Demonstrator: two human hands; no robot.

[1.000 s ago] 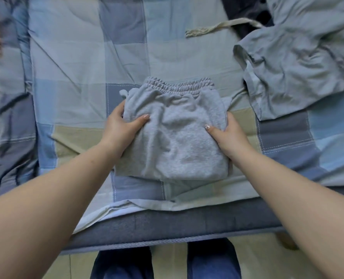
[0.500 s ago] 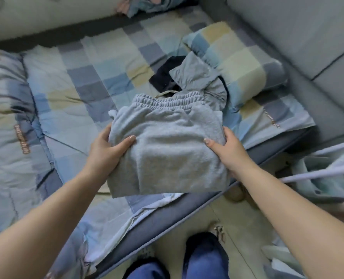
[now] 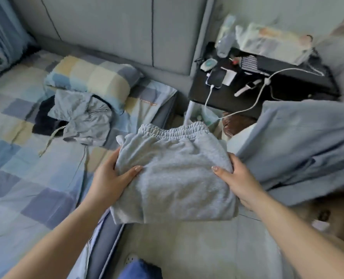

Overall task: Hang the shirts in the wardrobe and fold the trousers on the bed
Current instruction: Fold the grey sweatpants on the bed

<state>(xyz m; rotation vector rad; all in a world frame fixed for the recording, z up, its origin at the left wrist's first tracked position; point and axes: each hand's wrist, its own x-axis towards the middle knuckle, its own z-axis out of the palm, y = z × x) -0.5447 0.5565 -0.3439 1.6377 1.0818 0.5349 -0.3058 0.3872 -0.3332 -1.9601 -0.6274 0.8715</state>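
Setting: bedroom; bed (image 3: 26,178) with a checked blue cover on the left, dark nightstand (image 3: 267,97) at upper right, pale floor below.
Task item: folded grey trousers (image 3: 173,178), a compact bundle with the elastic waistband on the far edge.
Position: bundle is held in the air, past the bed's near edge and over the floor, not resting on anything.
Left hand (image 3: 108,182): grips the bundle's left edge, thumb on top, fingers under.
Right hand (image 3: 239,182): grips the right edge the same way.
Grip state: both closed on the trousers; load shared evenly.
Key relation: bundle's long axis runs between the two hands; bed lies to the left, so the left hand is nearer it.
Also on bed: crumpled grey garment (image 3: 82,119) in front of the checked pillow (image 3: 90,75).
To the right: pale blue fabric (image 3: 300,146), kind unclear.
Judgement: fold looks done; a set-down spot is next.
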